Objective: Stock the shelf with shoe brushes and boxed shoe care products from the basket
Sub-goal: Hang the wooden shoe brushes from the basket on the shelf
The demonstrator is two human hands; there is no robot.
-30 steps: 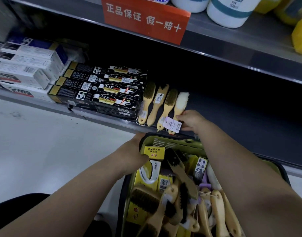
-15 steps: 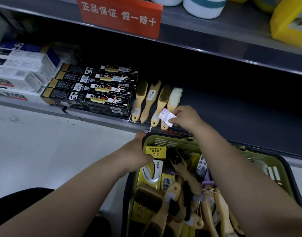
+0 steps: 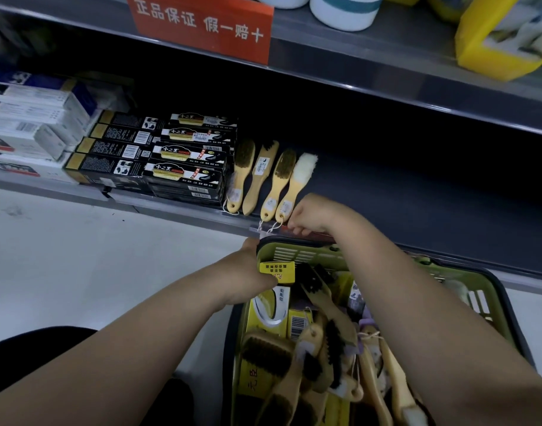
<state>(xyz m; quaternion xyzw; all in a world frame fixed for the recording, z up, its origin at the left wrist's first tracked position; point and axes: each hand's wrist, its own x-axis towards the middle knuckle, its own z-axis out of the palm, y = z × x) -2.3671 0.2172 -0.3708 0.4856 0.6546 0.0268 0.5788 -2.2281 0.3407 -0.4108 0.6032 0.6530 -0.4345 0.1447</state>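
Several wooden shoe brushes lie side by side on the dark shelf (image 3: 417,204), the rightmost a white-bristled brush (image 3: 298,179). My right hand (image 3: 314,215) is at the shelf's front edge just right of that brush's handle, fingers curled and pinching its white string tag (image 3: 268,231), which lies over the shelf lip. The green basket (image 3: 297,255) sits below the shelf, full of brushes (image 3: 322,348) and yellow boxes (image 3: 277,272). My left hand (image 3: 248,278) grips the basket's left rim; its fingers are hidden inside.
Black shoe-polish boxes (image 3: 183,173) are stacked left of the brushes, with white boxes (image 3: 27,127) farther left. A red sign (image 3: 202,26) hangs from the upper shelf, which holds white containers (image 3: 343,10) and a yellow package (image 3: 503,35). Pale floor lies at left.
My right hand has drawn the white tag from on top of the brush handles down to the shelf's front edge. The left hand has stayed on the basket rim.
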